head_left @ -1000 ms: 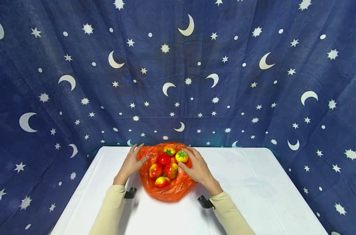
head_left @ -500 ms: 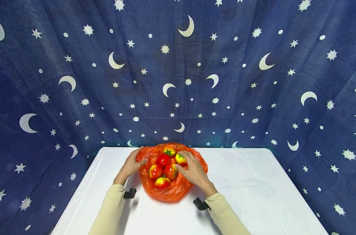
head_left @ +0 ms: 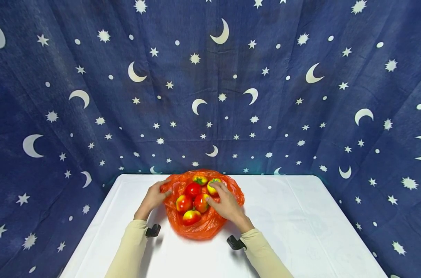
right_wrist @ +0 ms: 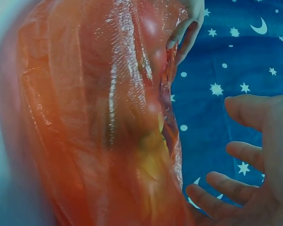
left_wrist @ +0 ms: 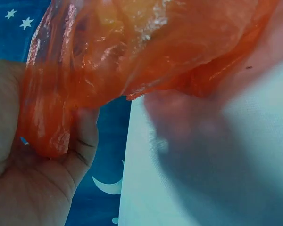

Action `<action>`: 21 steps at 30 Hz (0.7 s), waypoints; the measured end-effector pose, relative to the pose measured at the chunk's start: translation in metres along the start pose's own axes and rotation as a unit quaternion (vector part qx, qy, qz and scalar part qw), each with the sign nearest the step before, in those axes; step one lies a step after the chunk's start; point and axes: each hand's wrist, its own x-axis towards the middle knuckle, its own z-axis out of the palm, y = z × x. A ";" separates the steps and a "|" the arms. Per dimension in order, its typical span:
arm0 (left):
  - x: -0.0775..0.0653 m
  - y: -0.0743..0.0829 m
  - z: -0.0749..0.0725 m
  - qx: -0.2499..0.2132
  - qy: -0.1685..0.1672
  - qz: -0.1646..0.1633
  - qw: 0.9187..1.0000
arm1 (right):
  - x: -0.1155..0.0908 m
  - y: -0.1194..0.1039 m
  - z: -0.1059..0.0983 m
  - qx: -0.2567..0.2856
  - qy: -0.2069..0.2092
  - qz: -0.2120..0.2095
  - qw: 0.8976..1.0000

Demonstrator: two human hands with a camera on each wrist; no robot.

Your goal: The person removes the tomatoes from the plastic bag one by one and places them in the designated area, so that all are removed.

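An orange-red plastic bag [head_left: 203,227] lies mouth-up on the table. Inside sit several tomatoes [head_left: 193,189], red and yellow, with green leafy tops on some. My left hand [head_left: 154,197] holds the bag's left rim; the thin plastic passes between thumb and fingers of the left hand [left_wrist: 42,174] in the left wrist view. Over the bag's right half hovers my right hand [head_left: 227,204], fingers loosely spread beside the yellow tomato [head_left: 213,187] and holding nothing. In the right wrist view, my right hand [right_wrist: 269,160] has its fingers apart from the bag wall.
The bag stands near the back of a white-covered table [head_left: 300,231]. Behind it and at both sides hangs a dark blue curtain [head_left: 182,108] with moons and stars. A black strap mount [head_left: 236,242] sits at the right wrist, another [head_left: 153,230] at the left.
My right hand has moved left and inward from the bag's right rim to over the tomatoes. The left hand stays at the left rim, its fingers drawn in slightly. The tomatoes look unmoved.
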 end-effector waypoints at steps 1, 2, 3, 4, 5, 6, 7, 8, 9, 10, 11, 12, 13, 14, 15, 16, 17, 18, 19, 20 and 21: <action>0.000 0.000 0.000 0.000 0.002 -0.002 1.000 | 0.000 0.001 0.001 -0.001 0.000 0.001 1.000; -0.001 0.000 0.000 0.000 0.005 -0.002 1.000 | 0.000 0.001 0.001 -0.001 0.000 0.002 1.000; -0.001 0.000 0.000 -0.002 0.006 -0.005 1.000 | -0.001 0.002 0.002 0.001 0.000 0.003 1.000; -0.001 0.001 0.001 -0.004 0.008 -0.006 1.000 | 0.000 0.002 0.002 0.001 0.000 0.004 1.000; -0.001 0.001 0.001 -0.006 0.010 -0.007 1.000 | -0.001 0.003 0.003 0.001 0.000 0.003 1.000; -0.002 0.001 0.001 -0.008 0.013 -0.008 1.000 | -0.001 0.003 0.003 0.001 0.000 0.003 1.000; -0.002 0.001 0.002 -0.009 0.017 -0.007 1.000 | 0.000 0.004 0.004 0.002 0.000 0.003 1.000; -0.002 0.001 0.002 -0.011 0.020 -0.007 1.000 | 0.000 0.004 0.004 0.004 0.000 -0.001 1.000; -0.003 0.001 0.003 -0.014 0.023 -0.007 1.000 | 0.000 0.005 0.005 0.004 -0.001 -0.003 1.000; -0.003 0.001 0.003 -0.015 0.027 -0.004 1.000 | 0.000 0.005 0.005 0.007 -0.002 -0.005 1.000; -0.004 0.000 0.004 -0.015 0.029 0.000 0.999 | 0.001 0.006 0.006 0.010 -0.004 -0.006 1.000; -0.005 0.000 0.005 -0.017 0.032 0.003 0.999 | 0.001 0.006 0.007 0.012 -0.006 -0.006 1.000; -0.005 0.000 0.005 -0.019 0.034 0.006 0.999 | 0.001 0.007 0.008 0.012 -0.009 -0.007 1.000; -0.006 0.000 0.006 -0.020 0.035 0.010 0.999 | 0.001 0.007 0.009 0.014 -0.012 -0.005 1.000; -0.006 -0.001 0.006 -0.021 0.034 0.014 0.999 | 0.001 0.008 0.010 0.013 -0.016 0.001 1.000; -0.007 -0.002 0.007 -0.019 0.034 0.019 0.999 | 0.002 0.009 0.011 0.014 -0.019 0.004 1.000; -0.007 -0.002 0.007 -0.019 0.034 0.021 0.999 | 0.001 0.010 0.012 0.014 -0.022 0.008 1.000; -0.007 -0.003 0.007 -0.020 0.035 0.025 0.999 | 0.001 0.010 0.014 0.012 -0.025 0.013 1.000; -0.007 -0.003 0.008 -0.020 0.034 0.028 0.999 | 0.001 0.011 0.015 0.012 -0.027 0.015 0.999; -0.007 -0.004 0.008 -0.020 0.033 0.031 0.999 | 0.001 0.011 0.016 0.013 -0.028 0.017 0.999; -0.007 -0.004 0.009 -0.022 0.032 0.031 0.999 | 0.001 0.012 0.017 0.013 -0.029 0.018 0.999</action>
